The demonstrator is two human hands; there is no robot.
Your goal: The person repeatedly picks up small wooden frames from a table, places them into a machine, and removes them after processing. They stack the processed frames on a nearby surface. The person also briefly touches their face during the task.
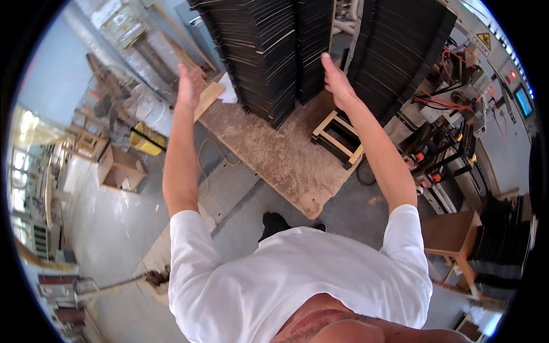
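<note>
My left hand [190, 87] is raised at the left of the worn brown table [286, 166], fingers stretched out and nothing in it. Beside it in the picture, a pale wooden board [209, 100] lies at the table's left edge. My right hand [338, 86] is also held up with fingers extended and thumb upward, empty as far as I can see. Tall stacks of thin black panels stand at the table's far side: the left stack [257, 57] between my hands, another stack [394, 57] beyond my right hand. Below that hand sits a small slatted black-and-pale wooden frame [337, 139], partly hidden by my forearm.
A yellow bucket [147, 140] and an open wooden box [121, 168] stand on the floor at left. A thin yellow hose [201, 160] lies by the table. Machinery with orange cables [443, 102] stands at right, near a brown wooden stand [452, 231].
</note>
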